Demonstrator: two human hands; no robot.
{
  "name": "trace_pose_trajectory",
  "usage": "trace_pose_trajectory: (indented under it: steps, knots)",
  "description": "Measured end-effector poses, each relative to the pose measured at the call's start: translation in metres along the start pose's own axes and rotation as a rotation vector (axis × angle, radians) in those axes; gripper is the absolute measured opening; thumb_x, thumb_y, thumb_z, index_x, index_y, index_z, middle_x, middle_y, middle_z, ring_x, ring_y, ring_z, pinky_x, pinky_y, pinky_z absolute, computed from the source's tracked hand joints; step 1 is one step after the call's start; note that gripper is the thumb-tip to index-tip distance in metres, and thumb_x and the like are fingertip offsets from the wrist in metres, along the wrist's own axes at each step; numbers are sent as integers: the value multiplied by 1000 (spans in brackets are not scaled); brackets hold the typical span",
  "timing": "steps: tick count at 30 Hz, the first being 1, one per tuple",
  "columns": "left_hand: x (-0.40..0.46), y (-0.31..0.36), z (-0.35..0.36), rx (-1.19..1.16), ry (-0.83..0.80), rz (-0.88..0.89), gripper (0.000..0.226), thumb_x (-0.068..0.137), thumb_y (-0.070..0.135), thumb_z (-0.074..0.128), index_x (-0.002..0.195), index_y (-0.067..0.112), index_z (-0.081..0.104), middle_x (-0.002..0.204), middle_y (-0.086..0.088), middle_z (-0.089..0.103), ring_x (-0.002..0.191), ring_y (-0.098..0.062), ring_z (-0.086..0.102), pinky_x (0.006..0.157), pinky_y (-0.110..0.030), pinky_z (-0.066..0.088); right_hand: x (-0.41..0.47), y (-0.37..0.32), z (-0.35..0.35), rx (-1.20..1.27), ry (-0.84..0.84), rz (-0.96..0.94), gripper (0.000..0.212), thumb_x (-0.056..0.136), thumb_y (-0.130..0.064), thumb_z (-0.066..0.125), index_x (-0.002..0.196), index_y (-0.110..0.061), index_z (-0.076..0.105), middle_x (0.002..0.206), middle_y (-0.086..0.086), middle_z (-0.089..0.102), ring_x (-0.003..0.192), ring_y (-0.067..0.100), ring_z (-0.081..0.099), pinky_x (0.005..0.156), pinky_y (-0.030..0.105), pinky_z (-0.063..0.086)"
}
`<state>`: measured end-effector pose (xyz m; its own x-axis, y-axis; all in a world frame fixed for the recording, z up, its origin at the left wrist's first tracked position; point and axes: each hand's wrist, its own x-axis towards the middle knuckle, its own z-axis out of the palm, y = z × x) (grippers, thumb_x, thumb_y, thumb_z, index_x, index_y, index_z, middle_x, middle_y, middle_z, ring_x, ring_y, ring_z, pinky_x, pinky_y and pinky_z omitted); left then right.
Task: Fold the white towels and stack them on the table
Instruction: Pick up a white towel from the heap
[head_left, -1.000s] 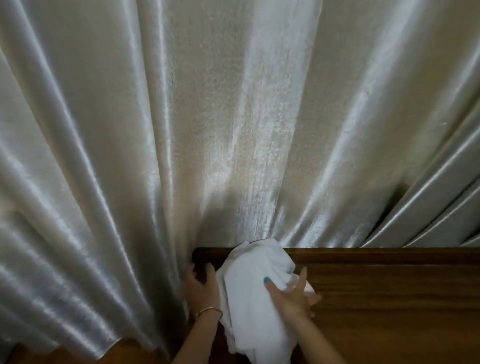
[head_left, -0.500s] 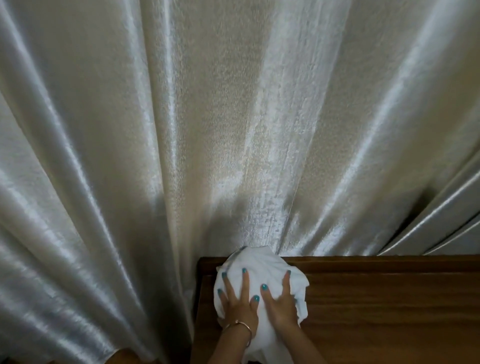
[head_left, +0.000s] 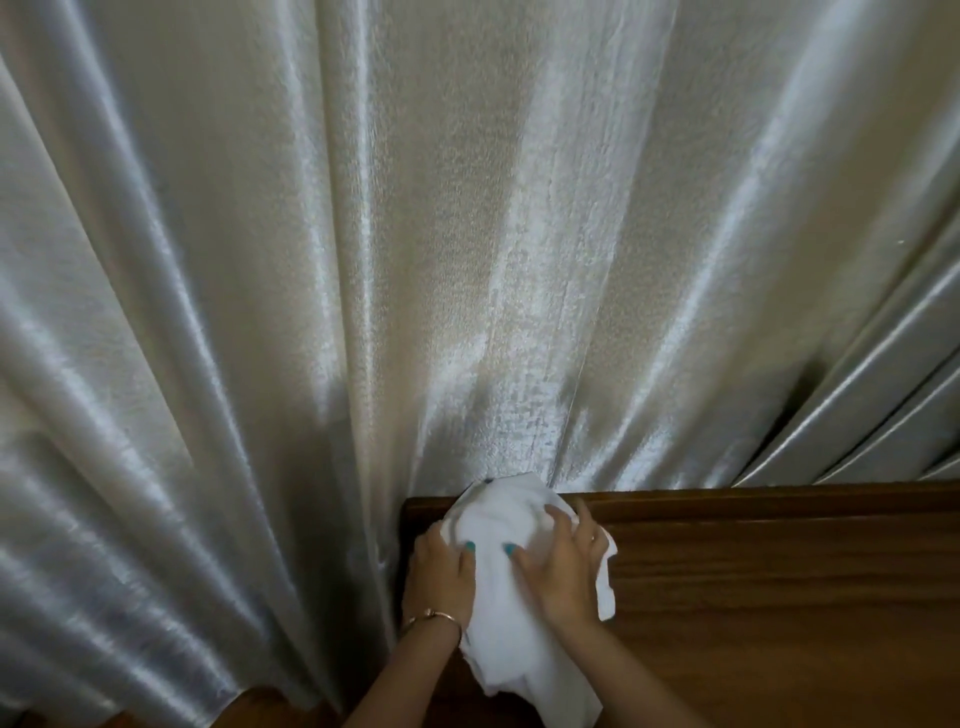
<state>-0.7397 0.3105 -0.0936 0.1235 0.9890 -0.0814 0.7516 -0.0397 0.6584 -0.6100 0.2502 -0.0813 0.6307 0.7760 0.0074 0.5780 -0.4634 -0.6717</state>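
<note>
Head view: white towel (head_left: 498, 525) bunched at far left corner of wooden table (head_left: 779, 597), against curtain (head_left: 467, 260). Left hand (head_left: 441, 577) and right hand (head_left: 563, 577) each grip 1 side. Best: pull sides apart, flatten, align edges before folding.

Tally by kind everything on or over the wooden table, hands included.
White towel: 1
Hands: 2 (left hand, right hand)
Bracelet: 1
Total: 4
</note>
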Motion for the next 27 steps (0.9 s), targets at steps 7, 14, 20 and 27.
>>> trace_pose_trajectory:
  steps: [7, 14, 20, 27]
  knots:
    - [13, 34, -8, -113, -214, -354, 54, 91, 38, 54, 125, -3, 49, 125, -22, 58, 114, -37, 57, 98, -39, 47, -4, -11, -10, 84, -223, -284, 28, 83, -8, 68, 108, -18, 59, 109, -2, 47, 112, 18, 44, 87, 11, 29]
    - [11, 40, -9, -269, -235, -485, 54, 89, 27, 61, 131, -5, 48, 132, -24, 52, 120, -38, 53, 100, -43, 46, -13, -12, -5, -7, -430, -198, 64, 79, -23, 76, 134, -16, 44, 138, 3, 42, 127, 18, 43, 104, 23, 36]
    - [-3, 76, -25, -991, -337, -554, 19, 86, 15, 68, 99, 6, 58, 77, -9, 54, 62, -16, 53, 43, -18, 51, -26, -16, -19, 156, -463, -105, 76, 78, -32, 76, 139, -15, 33, 129, 0, 50, 121, 17, 50, 96, 27, 45]
    - [-12, 90, -28, -672, -367, -53, 13, 85, 14, 63, 72, 16, 66, 61, 6, 62, 63, -11, 57, 57, -24, 38, 10, -28, -122, 252, 97, -115, 25, 88, 1, 41, 107, -11, 53, 92, 6, 61, 82, 22, 57, 64, 29, 42]
